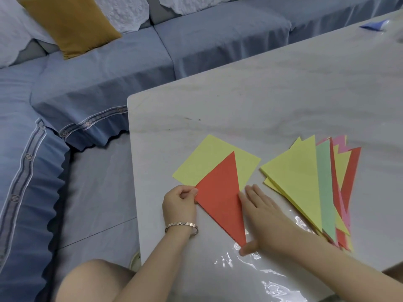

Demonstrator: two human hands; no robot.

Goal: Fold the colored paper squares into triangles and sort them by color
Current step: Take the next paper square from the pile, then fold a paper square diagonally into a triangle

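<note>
A red paper folded into a triangle (222,192) lies on the white table (250,101), overlapping an unfolded yellow square (209,162). My left hand (180,203) pinches the triangle's left corner. My right hand (261,216) lies flat along its right edge, fingers spread, thumb at the lower tip. To the right lies a fanned pile of folded triangles (316,188): yellow on top, then green, red and pink mixed together.
A blue sofa (109,68) wraps around the table's left and far sides, with a mustard cushion (69,25) on it. A blue folded paper (374,25) lies at the table's far right corner. My knee (93,282) is below the table's near edge.
</note>
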